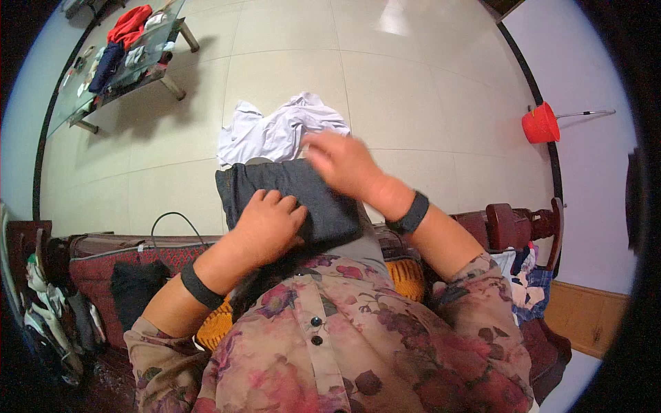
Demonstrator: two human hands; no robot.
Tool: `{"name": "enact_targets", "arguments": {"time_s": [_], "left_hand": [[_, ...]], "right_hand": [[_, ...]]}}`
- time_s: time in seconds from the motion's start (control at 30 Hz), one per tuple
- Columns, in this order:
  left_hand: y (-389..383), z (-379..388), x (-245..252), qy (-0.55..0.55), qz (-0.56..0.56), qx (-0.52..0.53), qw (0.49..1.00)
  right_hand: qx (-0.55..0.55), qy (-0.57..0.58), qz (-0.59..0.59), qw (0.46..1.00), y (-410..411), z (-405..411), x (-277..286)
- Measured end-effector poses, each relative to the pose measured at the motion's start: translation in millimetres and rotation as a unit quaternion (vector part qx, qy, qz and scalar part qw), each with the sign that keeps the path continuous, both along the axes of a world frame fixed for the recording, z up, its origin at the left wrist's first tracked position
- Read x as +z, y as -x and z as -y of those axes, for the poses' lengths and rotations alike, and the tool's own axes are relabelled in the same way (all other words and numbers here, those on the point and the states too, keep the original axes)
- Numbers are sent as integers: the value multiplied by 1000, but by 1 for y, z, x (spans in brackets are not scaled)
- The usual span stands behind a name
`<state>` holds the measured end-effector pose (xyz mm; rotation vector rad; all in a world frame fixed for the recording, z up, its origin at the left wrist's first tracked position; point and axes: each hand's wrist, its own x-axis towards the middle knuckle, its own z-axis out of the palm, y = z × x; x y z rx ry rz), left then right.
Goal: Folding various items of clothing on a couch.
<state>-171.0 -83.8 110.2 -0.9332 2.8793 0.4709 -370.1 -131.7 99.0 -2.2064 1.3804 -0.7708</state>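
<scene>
A folded dark denim garment (325,199) lies across my lap. My left hand (271,219) rests on its near left part, fingers curled down onto the cloth; whether they pinch any fabric is hidden. Over the far right edge of the denim is my right hand (343,162), blurred, its fingers apart and no cloth visible in them. Just beyond the denim spreads a crumpled white garment (279,131), and my right fingertips overlap its near edge in the picture. Both my wrists wear black bands.
I sit on a dark red wooden bench (516,222). Clothes (529,289) are heaped at its right end, with more garments (57,315) at the left. Ahead on the left, a glass-topped table (150,59) bears several clothes. A red bucket-shaped object (539,124) is by the right wall.
</scene>
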Motion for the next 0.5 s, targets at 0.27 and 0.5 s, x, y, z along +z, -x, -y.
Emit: {"name": "enact_targets", "arguments": {"time_s": [0.27, 0.5], "left_hand": [[-13, -42, -50, 164, 43, 57, 984], [12, -35, -66, 187, -44, 75, 978]], "right_hand": [[96, -4, -152, 984, 0, -48, -70], [87, -149, -6, 985, 35, -30, -70]]}}
